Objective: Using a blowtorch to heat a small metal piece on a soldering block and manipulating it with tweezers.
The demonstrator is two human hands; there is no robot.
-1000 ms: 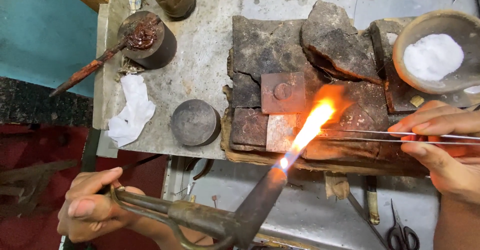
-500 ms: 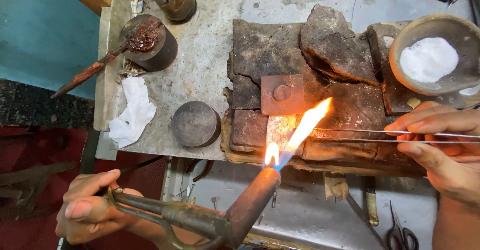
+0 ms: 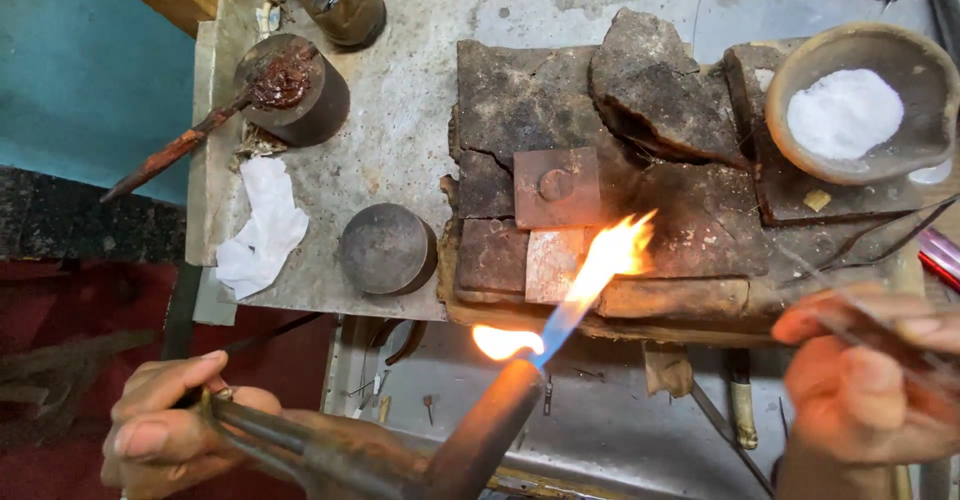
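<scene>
The left hand [image 3: 165, 430] was clamped on a lit blowtorch [image 3: 440, 445], flame [image 3: 600, 265] playing on a metal plate [image 3: 553, 265] near the worktop's front edge. The right hand [image 3: 865, 390], blurred, pinched thin tweezers [image 3: 860, 325]. Heating appeared underway; no finished joint was visible.

1. Only the two hands and parts of the forearms show, entering from the bottom edge of the head view.
2. The left hand [image 3: 165, 438] is bare: no glove, and no ring or band that can be made out on the visible fingers. Its thumbnail is short and pale.
3. The right hand [image 3: 865, 385] is also bare and ungloved; it is motion-blurred, so nails and finer details cannot be made out.
4. The right forearm [image 3: 835, 475] is uncovered, with no sleeve or cuff in view.
5. The left wrist is cut off by the frame edge.
</scene>
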